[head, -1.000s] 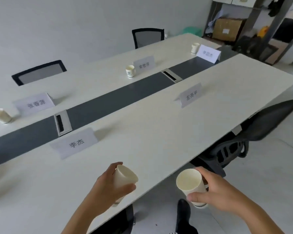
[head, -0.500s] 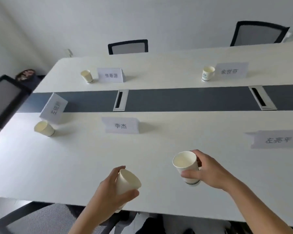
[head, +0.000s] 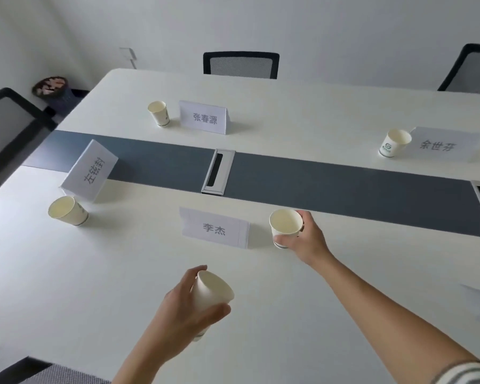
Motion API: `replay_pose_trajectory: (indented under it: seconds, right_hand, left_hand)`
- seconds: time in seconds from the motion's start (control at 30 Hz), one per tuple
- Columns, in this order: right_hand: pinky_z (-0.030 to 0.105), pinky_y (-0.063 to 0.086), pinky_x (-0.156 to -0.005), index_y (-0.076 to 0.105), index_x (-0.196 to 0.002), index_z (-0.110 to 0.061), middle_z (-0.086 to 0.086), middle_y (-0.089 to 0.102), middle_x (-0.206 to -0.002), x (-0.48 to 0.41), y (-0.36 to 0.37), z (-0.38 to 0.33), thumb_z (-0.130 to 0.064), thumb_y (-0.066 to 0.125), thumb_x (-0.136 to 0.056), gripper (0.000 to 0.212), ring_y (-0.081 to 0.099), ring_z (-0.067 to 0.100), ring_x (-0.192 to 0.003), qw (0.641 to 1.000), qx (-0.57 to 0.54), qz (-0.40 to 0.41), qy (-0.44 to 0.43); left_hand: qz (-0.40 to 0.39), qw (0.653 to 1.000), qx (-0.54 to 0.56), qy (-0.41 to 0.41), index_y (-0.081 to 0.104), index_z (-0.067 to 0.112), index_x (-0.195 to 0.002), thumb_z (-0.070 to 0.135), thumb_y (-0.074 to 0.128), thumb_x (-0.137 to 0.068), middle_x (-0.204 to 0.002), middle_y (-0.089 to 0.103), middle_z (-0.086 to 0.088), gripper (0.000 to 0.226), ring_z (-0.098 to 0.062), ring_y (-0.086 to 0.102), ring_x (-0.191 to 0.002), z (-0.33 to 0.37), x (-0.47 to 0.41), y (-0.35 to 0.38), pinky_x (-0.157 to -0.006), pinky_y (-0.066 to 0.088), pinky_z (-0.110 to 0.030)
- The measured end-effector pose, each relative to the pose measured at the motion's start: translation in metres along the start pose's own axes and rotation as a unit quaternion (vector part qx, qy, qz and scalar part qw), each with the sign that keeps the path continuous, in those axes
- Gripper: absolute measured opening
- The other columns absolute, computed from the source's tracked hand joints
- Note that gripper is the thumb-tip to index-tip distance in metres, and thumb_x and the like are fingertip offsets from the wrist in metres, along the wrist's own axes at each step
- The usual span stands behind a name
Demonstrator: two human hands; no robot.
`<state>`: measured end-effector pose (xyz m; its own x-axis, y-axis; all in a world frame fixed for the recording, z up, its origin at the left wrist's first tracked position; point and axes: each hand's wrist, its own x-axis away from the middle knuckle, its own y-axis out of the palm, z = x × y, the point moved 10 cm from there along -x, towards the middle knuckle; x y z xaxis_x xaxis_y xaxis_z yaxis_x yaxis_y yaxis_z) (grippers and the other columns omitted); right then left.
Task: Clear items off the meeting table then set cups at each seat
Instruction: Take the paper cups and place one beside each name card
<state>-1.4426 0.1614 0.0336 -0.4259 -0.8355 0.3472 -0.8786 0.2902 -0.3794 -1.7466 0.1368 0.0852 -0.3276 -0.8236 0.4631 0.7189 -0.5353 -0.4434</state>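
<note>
Hands (head: 302,239) with cups (head: 286,227) over table (head: 67,273)

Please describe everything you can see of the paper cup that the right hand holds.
The paper cup looks like cream-white paper with a rolled rim and a thin dark band near its base. It is open-side up, seems empty, and is nearly upright. The right hand grips its side from the right. It is low over the table, right of the name card; whether the base touches is unclear.

Plain pale grey walls (head: 330,29), evenly lit. Long white meeting table (head: 67,286) with dark grey centre strip (head: 330,187) and silver cable hatch (head: 218,172). Black mesh-backed office chairs: far side (head: 241,65), far right (head: 474,72), left end (head: 9,123).
</note>
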Motion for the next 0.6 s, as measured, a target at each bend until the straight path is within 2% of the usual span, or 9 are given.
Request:
replay_pose_trajectory:
  seconds: [0.13, 0.3, 0.4, 0.5, 0.6]
  right_hand:
    - [0.036, 0.051, -0.086, 0.047, -0.122, -0.030, -0.011, 0.061, -0.108, -0.042, 0.022, 0.015, -0.026, 0.085, -0.066, 0.068, 0.059, 0.019, -0.102, 0.999, 0.008, 0.038, 0.019]
    - [0.034, 0.050, -0.079, 0.045, -0.121, -0.026, -0.010, 0.061, -0.105, -0.058, 0.041, 0.042, -0.026, 0.086, -0.067, 0.067, 0.059, 0.021, -0.097, 0.997, 0.040, 0.048, 0.049]
    - [0.035, 0.050, -0.080, 0.045, -0.120, -0.025, -0.010, 0.060, -0.105, -0.061, 0.040, 0.052, -0.027, 0.085, -0.068, 0.066, 0.058, 0.020, -0.097, 0.996, 0.053, 0.046, 0.061]
    - [0.034, 0.048, -0.083, 0.043, -0.125, -0.026, -0.010, 0.058, -0.110, -0.064, 0.037, 0.057, -0.025, 0.083, -0.069, 0.069, 0.055, 0.016, -0.101, 0.995, 0.070, 0.023, 0.062]
    - [0.032, 0.047, -0.091, 0.043, -0.133, -0.023, -0.009, 0.055, -0.117, -0.057, 0.025, 0.063, -0.025, 0.081, -0.072, 0.072, 0.053, 0.012, -0.107, 0.994, 0.084, 0.013, 0.064]
  left_hand:
    - [-0.020, 0.999, -0.003, -0.026, 0.041, 0.048, -0.127, 0.057, 0.075, -0.056, -0.111, 0.061, 0.004, 0.079, -0.016, 0.064, -0.095, -0.010, -0.027, -0.008, -0.069, 0.061, -0.031]
    - [-0.024, 0.998, -0.002, -0.058, 0.044, 0.043, -0.125, 0.056, 0.074, -0.054, -0.106, 0.063, 0.001, 0.079, -0.017, 0.065, -0.089, -0.025, -0.051, -0.020, -0.068, 0.061, -0.033]
    - [-0.040, 0.997, -0.003, -0.066, 0.043, 0.044, -0.125, 0.054, 0.075, -0.055, -0.106, 0.063, 0.002, 0.077, -0.018, 0.066, -0.087, -0.022, -0.064, -0.013, -0.066, 0.061, -0.033]
    - [-0.055, 0.997, -0.017, -0.050, 0.040, 0.046, -0.127, 0.050, 0.074, -0.059, -0.106, 0.061, 0.005, 0.076, -0.019, 0.064, -0.088, -0.007, -0.079, -0.003, -0.064, 0.059, -0.031]
    - [-0.072, 0.997, -0.034, -0.018, 0.034, 0.046, -0.131, 0.038, 0.072, -0.066, -0.104, 0.062, 0.006, 0.076, -0.018, 0.063, -0.086, 0.014, -0.090, 0.009, -0.063, 0.057, -0.029]
